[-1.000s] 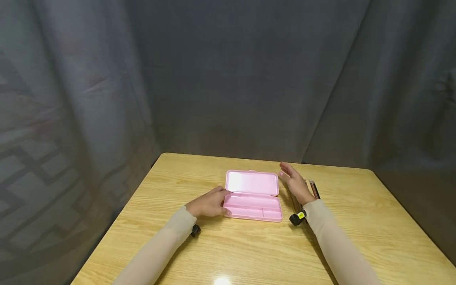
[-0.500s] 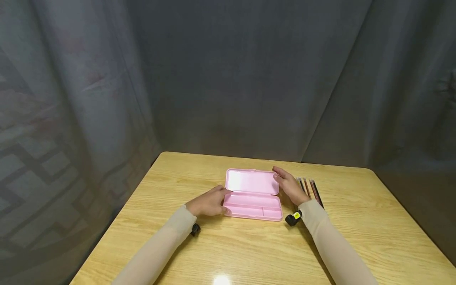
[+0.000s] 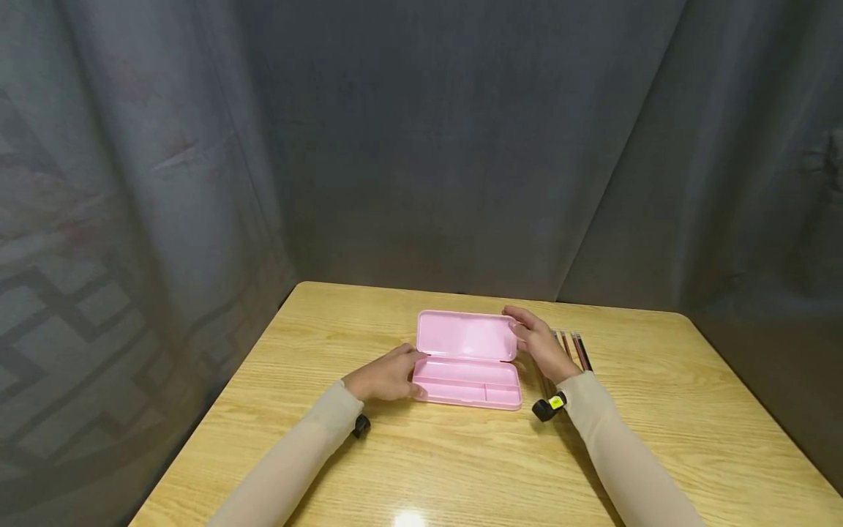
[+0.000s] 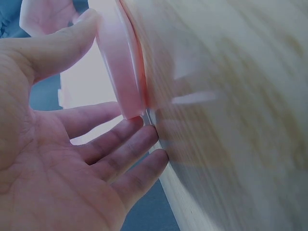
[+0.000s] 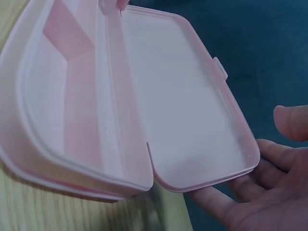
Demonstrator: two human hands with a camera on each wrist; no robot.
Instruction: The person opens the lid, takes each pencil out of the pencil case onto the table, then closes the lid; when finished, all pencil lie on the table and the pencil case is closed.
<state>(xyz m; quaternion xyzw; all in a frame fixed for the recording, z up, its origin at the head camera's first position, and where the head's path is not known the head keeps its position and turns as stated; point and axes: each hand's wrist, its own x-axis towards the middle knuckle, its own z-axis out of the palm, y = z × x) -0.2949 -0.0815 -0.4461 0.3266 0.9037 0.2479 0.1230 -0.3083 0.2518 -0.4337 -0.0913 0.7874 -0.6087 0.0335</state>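
A pink pencil case (image 3: 435,397) lies unfolded on the table, its divided tray nearer me and its lid (image 3: 464,335) on the far side. My left hand (image 3: 385,375) holds the tray's left end, thumb at the front corner and fingers toward the hinge. In the left wrist view the fingertips (image 4: 132,126) meet the case's end close to the tabletop. At the lid's right edge is my right hand (image 3: 543,351). Its fingers (image 5: 269,173) reach behind the lid, which tilts up slightly, while the thumb (image 5: 291,122) stands apart from it.
Several dark and reddish pencils (image 3: 582,353) lie to the right of the case, partly hidden by my right hand and wrist. The wooden table (image 3: 461,468) has its far edge before a grey curtain (image 3: 421,161).
My right hand has moved left from above the pencils to the lid's right edge. The lid has risen slightly, and its bright reflection has shifted. The left hand stays in place.
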